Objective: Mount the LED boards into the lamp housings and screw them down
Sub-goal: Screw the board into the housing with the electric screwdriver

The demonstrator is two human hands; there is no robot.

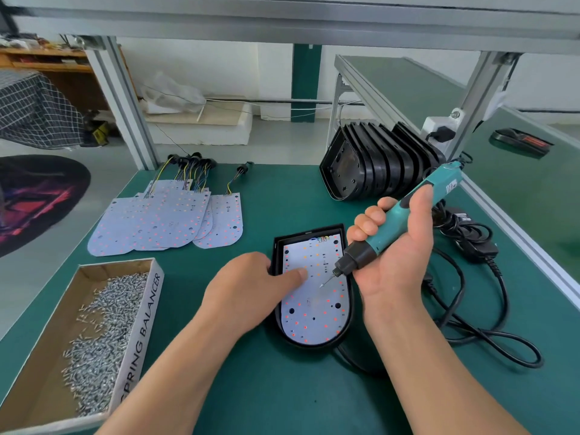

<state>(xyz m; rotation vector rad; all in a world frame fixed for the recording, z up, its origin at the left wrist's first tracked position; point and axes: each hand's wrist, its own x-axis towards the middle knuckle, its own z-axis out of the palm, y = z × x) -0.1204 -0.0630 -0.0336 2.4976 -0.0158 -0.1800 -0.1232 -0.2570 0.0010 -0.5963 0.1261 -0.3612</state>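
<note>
A black lamp housing lies on the green table with a white LED board set inside it. My left hand rests over the housing's left rim, its thumb pressing on the board. My right hand grips a teal electric screwdriver, tilted so that its bit points down at the middle of the board, just right of my thumb. Whether a screw sits on the bit is too small to tell.
A cardboard box of several loose screws stands at the front left. More LED boards with wire leads are fanned out behind it. A row of black housings leans at the back right. Black power cable loops on the right.
</note>
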